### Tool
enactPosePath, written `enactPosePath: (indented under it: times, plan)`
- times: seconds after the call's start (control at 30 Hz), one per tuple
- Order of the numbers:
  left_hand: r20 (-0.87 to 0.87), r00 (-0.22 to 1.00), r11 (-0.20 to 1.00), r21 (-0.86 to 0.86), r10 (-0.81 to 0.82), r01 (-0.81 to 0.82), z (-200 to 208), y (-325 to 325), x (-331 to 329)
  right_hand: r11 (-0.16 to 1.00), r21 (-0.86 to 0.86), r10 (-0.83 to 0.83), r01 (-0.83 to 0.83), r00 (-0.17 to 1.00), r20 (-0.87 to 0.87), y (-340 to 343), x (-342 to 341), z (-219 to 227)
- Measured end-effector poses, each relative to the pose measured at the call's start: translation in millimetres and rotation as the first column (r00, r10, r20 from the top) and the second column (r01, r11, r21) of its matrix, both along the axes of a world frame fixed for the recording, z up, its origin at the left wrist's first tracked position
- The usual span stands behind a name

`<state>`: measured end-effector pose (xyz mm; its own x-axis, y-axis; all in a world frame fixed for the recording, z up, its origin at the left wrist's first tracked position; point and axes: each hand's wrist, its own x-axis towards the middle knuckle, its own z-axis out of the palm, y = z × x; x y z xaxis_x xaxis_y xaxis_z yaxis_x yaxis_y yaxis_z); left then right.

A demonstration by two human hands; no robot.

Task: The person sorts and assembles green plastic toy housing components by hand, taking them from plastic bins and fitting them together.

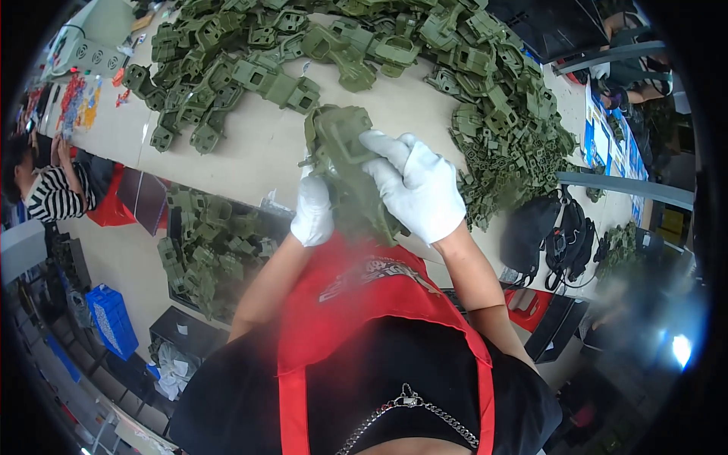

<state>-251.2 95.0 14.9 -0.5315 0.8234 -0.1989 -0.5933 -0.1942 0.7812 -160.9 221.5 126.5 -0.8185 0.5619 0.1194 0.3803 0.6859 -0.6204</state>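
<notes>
Both my hands wear white gloves and hold one olive-green moulded plastic part (343,144) above the near side of the table. My left hand (313,208) grips its left side from below, and that hand's fingers are partly hidden behind the part. On its right side my right hand (421,186) is closed, with fingers resting against its face by a recess. The lower end of the part is blurred and reaches down to my red apron (341,303). What the part belongs to cannot be made out.
A big heap of similar green parts (265,76) spreads across the far table (250,163). Smaller green pieces (500,163) pile up at the right, beside a black bag (542,235). More parts fill a dark bin (212,243) at left. A person (61,182) in stripes sits far left.
</notes>
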Motion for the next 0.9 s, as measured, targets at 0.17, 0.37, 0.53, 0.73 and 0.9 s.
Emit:
enactPosePath:
  times: [0.17, 0.37, 0.53, 0.73, 0.9]
  plan:
    - [0.084, 0.994, 0.996, 0.032, 0.076, -0.079, 7, 0, 5, 0.999, -0.028, 0.041, -0.042, 0.999, -0.034, 3, 0, 8]
    - [0.082, 0.996, 0.999, -0.027, 0.023, -0.021, 19, 3, 9, 0.999, 0.029, 0.032, -0.032, 0.999, 0.003, 3, 0, 24]
    - [0.074, 0.997, 1.000, -0.021, -0.004, 0.006, 19, 3, 6, 0.992, -0.015, 0.126, -0.126, 0.992, -0.008, 23, 1, 34]
    - [0.066, 0.997, 0.996, 0.074, 0.051, -0.056, 48, 19, 4, 0.995, 0.066, 0.082, -0.078, 0.994, -0.065, 23, -20, 32]
    - [0.033, 0.985, 0.986, -0.015, 0.167, -0.166, 66, 27, 2, 0.989, -0.115, 0.109, -0.094, 0.986, 0.128, 35, -34, 29]
